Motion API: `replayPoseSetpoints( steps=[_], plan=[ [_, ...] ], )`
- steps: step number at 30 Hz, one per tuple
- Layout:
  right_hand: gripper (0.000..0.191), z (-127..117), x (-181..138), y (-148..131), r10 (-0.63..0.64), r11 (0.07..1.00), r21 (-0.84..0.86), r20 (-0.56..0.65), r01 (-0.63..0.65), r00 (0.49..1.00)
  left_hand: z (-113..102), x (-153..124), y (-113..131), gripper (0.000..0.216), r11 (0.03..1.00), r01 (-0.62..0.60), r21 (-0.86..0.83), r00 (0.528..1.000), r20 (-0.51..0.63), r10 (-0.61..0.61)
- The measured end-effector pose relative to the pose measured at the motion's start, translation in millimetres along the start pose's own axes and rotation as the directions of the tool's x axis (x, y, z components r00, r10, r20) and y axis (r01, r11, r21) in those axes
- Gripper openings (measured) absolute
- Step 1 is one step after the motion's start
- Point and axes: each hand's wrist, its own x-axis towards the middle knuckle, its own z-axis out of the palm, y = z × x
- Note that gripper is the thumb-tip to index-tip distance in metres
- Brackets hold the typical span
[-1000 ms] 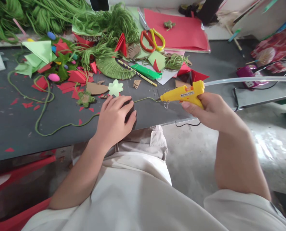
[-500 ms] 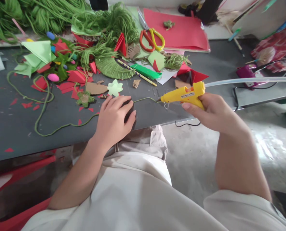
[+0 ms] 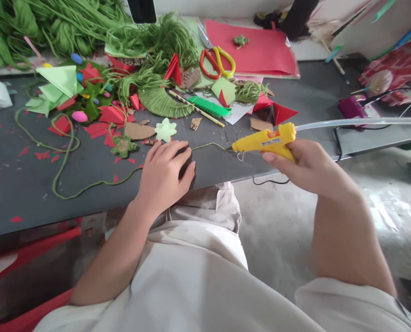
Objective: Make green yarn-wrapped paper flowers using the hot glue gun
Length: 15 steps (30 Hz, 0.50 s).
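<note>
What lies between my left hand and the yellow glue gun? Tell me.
In the head view, a strand of green yarn crosses the dark tabletop from your left hand toward the yellow glue gun.

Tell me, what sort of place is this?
Probably a craft workspace, though whether at home or in a workshop I can't tell. The right hand holds a glue gun, green yarn is heaped along the back, and there are scissors and red scraps.
</note>
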Motion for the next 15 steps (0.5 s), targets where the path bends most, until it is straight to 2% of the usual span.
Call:
replayPoseSetpoints(
  steps=[8,15],
  plan=[
    [0.044,-2.1,-1.9,3.9,-0.005,1.000,-0.012,-0.003,0.005,1.000,0.5,0.5,0.2,0.032,0.999,-0.015,0.028,1.000,-0.009,0.015],
    [0.049,-4.2,-6.3,2.0,0.016,1.000,0.009,-0.017,-0.016,1.000,1.1,0.7,-0.2,0.032,1.000,-0.005,0.013,1.000,-0.006,0.005]
  ],
)
